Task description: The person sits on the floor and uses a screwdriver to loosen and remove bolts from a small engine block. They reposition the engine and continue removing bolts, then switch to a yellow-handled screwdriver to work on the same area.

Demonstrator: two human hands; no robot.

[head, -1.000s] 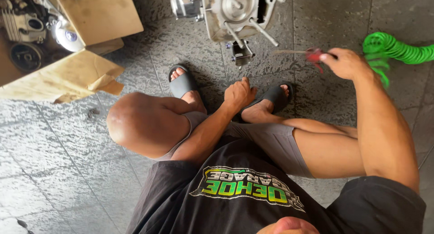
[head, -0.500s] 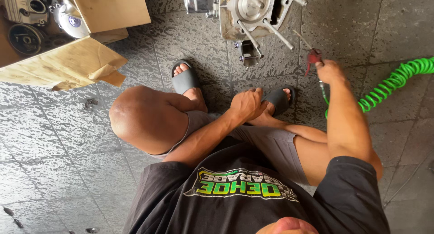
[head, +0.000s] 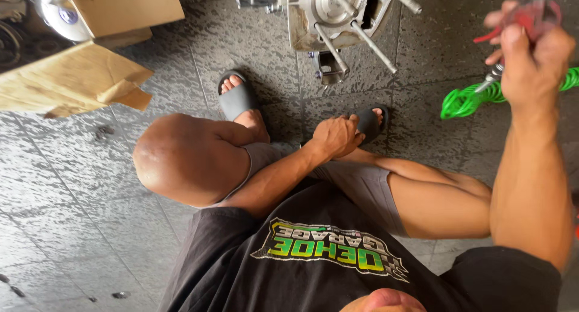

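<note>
I sit on a dark stone floor with my knees up. My right hand (head: 534, 62) is raised at the upper right, shut on a red air blow gun (head: 531, 16) whose metal fitting joins a green coiled hose (head: 467, 100). My left hand (head: 335, 136) rests curled on my right foot by a grey slide sandal (head: 369, 122), holding nothing. A metal engine part with long studs (head: 329, 16) stands on the floor just beyond my feet.
Cardboard boxes (head: 117, 10) and a torn cardboard flap (head: 72, 80) lie at the upper left, with engine parts (head: 18, 22) behind them. My other foot wears a grey sandal (head: 236, 100). Small bits lie on the floor at the lower left (head: 120, 295).
My right hand has lifted the red blow gun up and toward me, pulling the green hose along. My left hand has stayed on my foot.
</note>
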